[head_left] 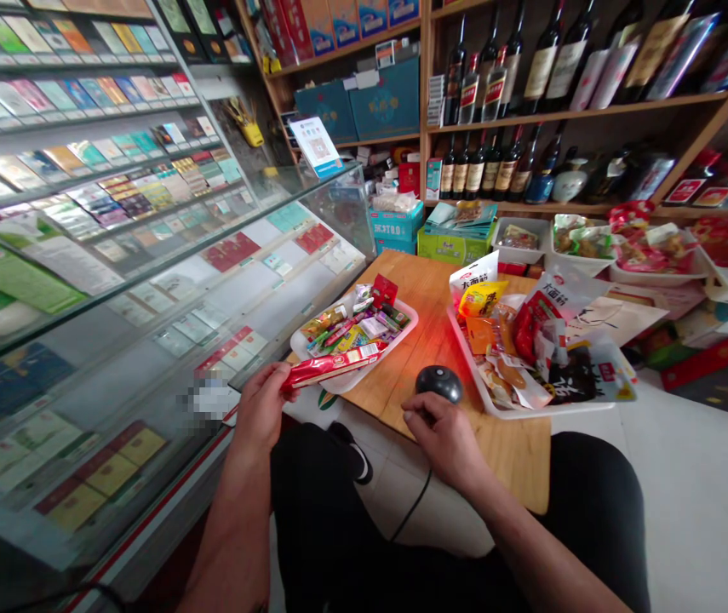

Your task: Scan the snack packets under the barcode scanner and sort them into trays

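Note:
A long red snack packet (pixel 335 366) is gripped at its near end by my left hand (pixel 264 403), fingers closed around it. It lies over the front edge of a white tray (pixel 408 328) filled with small, colourful packets. My right hand (pixel 444 434) is curled at the near side of a rounded black device (pixel 438 385), which looks like a desktop barcode scanner. Whether those fingers hold anything is hidden. Red light glows on the wooden board (pixel 395 396) beyond the device.
To the right, a larger white tray (pixel 530 412) holds bagged snacks. A glass display counter (pixel 210 264) runs along the left. Shelves of bottles (pixel 504 162) stand behind, with snack tubs (pixel 520 241) below. A dark cable (pixel 411 508) hangs under the board, near my legs.

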Demonstrator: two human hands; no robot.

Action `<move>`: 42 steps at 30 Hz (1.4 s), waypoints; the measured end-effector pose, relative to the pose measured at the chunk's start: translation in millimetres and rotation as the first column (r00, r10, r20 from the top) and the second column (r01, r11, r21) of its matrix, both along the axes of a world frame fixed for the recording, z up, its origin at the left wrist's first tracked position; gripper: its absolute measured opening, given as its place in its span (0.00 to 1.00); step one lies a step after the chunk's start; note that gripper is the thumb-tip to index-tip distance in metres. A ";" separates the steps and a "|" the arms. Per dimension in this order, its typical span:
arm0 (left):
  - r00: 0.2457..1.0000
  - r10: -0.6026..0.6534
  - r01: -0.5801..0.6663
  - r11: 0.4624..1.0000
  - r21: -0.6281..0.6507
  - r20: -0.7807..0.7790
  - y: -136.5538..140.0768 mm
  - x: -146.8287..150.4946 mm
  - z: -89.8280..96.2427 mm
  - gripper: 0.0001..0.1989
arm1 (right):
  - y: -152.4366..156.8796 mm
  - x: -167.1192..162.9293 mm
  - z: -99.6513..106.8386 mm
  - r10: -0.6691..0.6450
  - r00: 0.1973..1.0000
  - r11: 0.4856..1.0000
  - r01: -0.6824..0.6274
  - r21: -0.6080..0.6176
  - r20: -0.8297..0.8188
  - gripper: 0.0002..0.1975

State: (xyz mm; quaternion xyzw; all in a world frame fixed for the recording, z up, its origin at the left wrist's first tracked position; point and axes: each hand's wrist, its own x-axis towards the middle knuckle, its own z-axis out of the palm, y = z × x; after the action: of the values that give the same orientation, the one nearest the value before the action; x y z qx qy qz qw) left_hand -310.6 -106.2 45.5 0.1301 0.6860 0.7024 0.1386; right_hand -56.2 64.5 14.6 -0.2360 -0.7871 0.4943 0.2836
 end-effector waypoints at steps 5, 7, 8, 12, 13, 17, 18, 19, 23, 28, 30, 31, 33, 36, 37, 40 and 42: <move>0.995 -0.084 0.074 0.984 0.162 0.061 3.6 20.0 7.1 0.15 | 34.7 -14.9 19.4 -0.119 0.992 0.971 0.110 -0.211 -0.031 0.16; 0.987 -0.150 0.138 0.974 0.181 0.057 8.9 27.2 8.0 0.14 | 47.8 -17.5 28.4 -0.092 0.995 0.963 0.083 -0.258 -0.022 0.19; 0.982 -0.185 0.173 0.967 0.185 0.049 12.2 30.5 8.1 0.13 | 53.9 -18.0 32.5 -0.066 0.998 0.961 0.059 -0.271 -0.017 0.19; 0.953 -0.302 0.296 0.937 0.185 0.003 28.6 41.3 7.5 0.13 | 76.0 -16.1 41.4 -0.011 1.000 0.973 0.013 -0.232 0.010 0.16; 0.947 -0.320 0.316 0.931 0.184 -0.007 33.4 43.4 7.2 0.13 | 81.2 -14.7 41.6 -0.025 0.999 0.977 0.030 -0.210 0.025 0.15; 0.929 -0.369 0.368 0.913 0.179 -0.026 54.0 48.5 4.6 0.15 | 100.7 -6.5 39.4 -0.093 0.993 0.988 0.102 -0.120 0.072 0.12; 0.928 -0.373 0.371 0.911 0.182 -0.024 59.3 49.0 3.3 0.16 | 104.8 -4.0 38.6 -0.105 0.991 0.990 0.113 -0.089 0.086 0.11; 0.927 -0.374 0.371 0.910 0.187 -0.020 64.6 49.2 1.7 0.16 | 108.4 -1.3 37.8 -0.116 0.988 0.991 0.122 -0.058 0.103 0.11; 0.923 -0.386 0.379 0.905 0.193 -0.004 83.4 48.3 -7.0 0.17 | 118.6 9.1 33.3 -0.153 0.982 0.988 0.150 0.035 0.111 0.10; 0.929 -0.369 0.370 0.919 0.139 -0.029 102.5 46.0 -18.2 0.22 | 127.2 17.0 24.4 -0.196 0.976 0.979 0.188 0.083 0.097 0.09; 0.936 -0.350 0.351 0.927 0.128 -0.030 109.9 44.9 -22.5 0.23 | 130.7 17.0 19.9 -0.199 0.976 0.978 0.192 0.080 0.089 0.09; 0.938 -0.345 0.345 0.930 0.130 -0.024 113.7 44.3 -24.8 0.23 | 132.6 16.3 17.5 -0.201 0.976 0.978 0.194 0.076 0.086 0.09; 0.943 -0.333 0.331 0.934 0.137 -0.007 120.9 42.8 -30.4 0.23 | 136.5 13.5 12.2 -0.219 0.970 0.975 0.214 0.064 0.103 0.08; 0.953 -0.304 0.300 0.946 0.126 0.012 130.5 39.0 -41.4 0.23 | 142.5 7.8 2.7 -0.239 0.960 0.971 0.237 0.033 0.147 0.08; 0.955 -0.296 0.293 0.949 0.117 0.011 133.2 37.1 -45.7 0.23 | 144.4 5.9 -1.1 -0.235 0.960 0.972 0.236 0.012 0.156 0.08; 0.956 -0.295 0.294 0.953 0.077 0.001 139.4 29.7 -59.0 0.24 | 149.3 1.2 -13.7 -0.203 0.966 0.974 0.216 -0.070 0.163 0.09; 0.954 -0.299 0.298 0.953 0.057 -0.002 142.2 24.5 -66.9 0.24 | 152.0 -0.9 -21.8 -0.174 0.969 0.972 0.197 -0.128 0.174 0.11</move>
State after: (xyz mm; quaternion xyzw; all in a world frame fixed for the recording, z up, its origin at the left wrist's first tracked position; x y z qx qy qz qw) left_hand -286.1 36.0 -21.3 0.2337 0.6376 0.6931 0.2417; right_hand -57.1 216.5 -7.3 -0.3681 -0.7441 0.5003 0.2460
